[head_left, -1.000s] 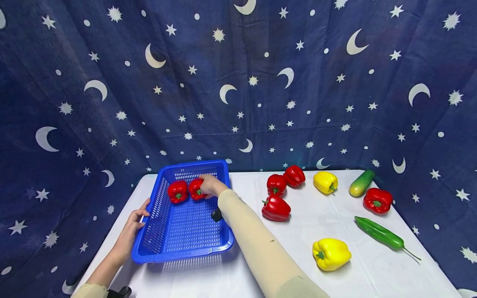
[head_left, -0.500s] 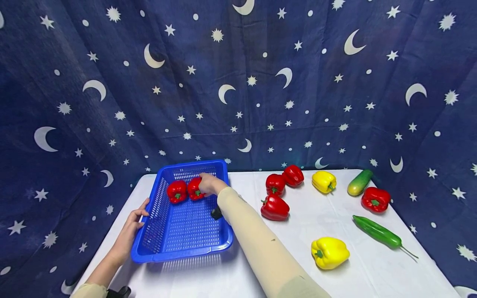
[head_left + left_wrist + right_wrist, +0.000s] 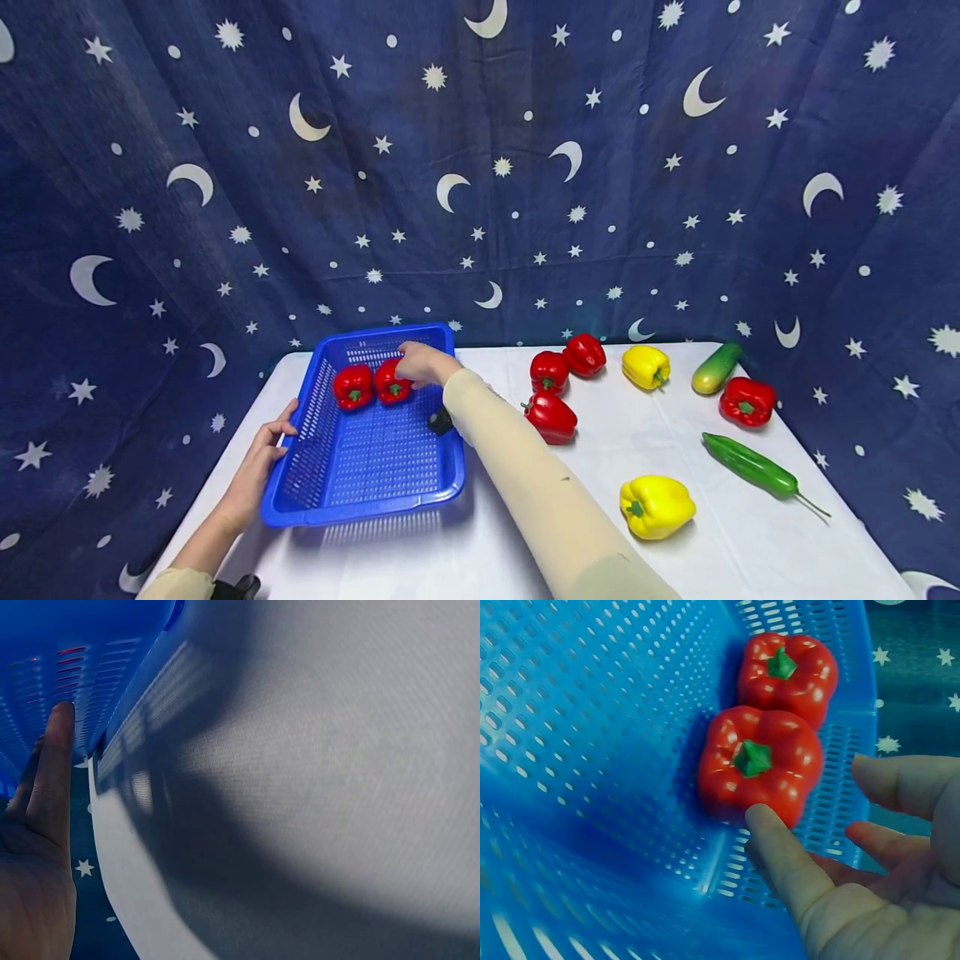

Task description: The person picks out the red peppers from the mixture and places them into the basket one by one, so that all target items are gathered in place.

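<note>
Two red bell peppers lie side by side at the back of a blue plastic basket (image 3: 360,512): one at the left (image 3: 353,387) and one at the right (image 3: 392,385). My right hand (image 3: 427,365) is over the basket, beside the right pepper. In the right wrist view, this hand (image 3: 885,889) has its fingers spread, one fingertip right at the lower edge of the nearer pepper (image 3: 761,757). My left hand (image 3: 255,467) rests on the basket's left side. In the left wrist view, the fingers (image 3: 54,772) lie straight along the slotted outer wall.
Right of the basket on the white-covered table (image 3: 480,567) sit several red bell peppers (image 3: 551,417), yellow bell peppers (image 3: 656,507), a long green chili pepper (image 3: 752,467) and a green-yellow oblong vegetable (image 3: 716,368). A dark blue star-and-moon curtain (image 3: 480,208) hangs behind.
My right hand has drawn slightly up and back from the right red bell pepper, which stays in the basket. The left hand stays at the basket's side. The head view has shifted slightly.
</note>
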A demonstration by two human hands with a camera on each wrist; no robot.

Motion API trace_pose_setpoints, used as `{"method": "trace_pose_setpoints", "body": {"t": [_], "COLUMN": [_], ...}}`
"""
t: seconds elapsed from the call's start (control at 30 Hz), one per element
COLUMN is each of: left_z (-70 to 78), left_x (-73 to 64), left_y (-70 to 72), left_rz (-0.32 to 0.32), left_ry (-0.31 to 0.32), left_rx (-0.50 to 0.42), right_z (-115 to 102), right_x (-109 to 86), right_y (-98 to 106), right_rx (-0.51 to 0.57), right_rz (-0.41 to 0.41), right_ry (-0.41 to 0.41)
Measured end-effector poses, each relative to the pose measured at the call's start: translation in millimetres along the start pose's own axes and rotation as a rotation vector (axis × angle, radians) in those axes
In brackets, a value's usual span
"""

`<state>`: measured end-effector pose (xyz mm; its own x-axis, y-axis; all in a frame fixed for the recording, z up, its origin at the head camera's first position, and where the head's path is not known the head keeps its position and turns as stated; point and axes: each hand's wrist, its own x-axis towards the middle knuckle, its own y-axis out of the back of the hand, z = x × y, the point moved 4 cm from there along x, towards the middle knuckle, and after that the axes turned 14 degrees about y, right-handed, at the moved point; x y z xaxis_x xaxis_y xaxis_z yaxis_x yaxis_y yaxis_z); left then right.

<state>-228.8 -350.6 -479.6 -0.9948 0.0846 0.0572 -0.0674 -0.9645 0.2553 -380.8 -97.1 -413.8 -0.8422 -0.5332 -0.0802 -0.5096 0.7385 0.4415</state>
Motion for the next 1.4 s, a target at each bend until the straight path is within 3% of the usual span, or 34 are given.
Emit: {"method": "trace_pose_setpoints", "body": {"t": [0.27,0.8,1.4], "left_z": [-0.2,-1.4,0.5], "left_x": [0.9,-0.2,-0.6], "left_y": [2.4,1.6,-1.6], "left_rz": [0.007,-0.009,-0.017], "left_ry": [0.036,-0.022,-0.063], "left_rx": [0.041,-0.013,-0.052], "right_z": [-16.8,-32.0,-23.5], "right_x": [-7.3,-39.3,-85.9], "right_y": [7.2,30.8,76.6], "right_rx": [0.008,0.008,-0.250], "right_rz": [-0.066,-0.104,-0.090], "right_ry": [0.082,0.217,0.331]}}
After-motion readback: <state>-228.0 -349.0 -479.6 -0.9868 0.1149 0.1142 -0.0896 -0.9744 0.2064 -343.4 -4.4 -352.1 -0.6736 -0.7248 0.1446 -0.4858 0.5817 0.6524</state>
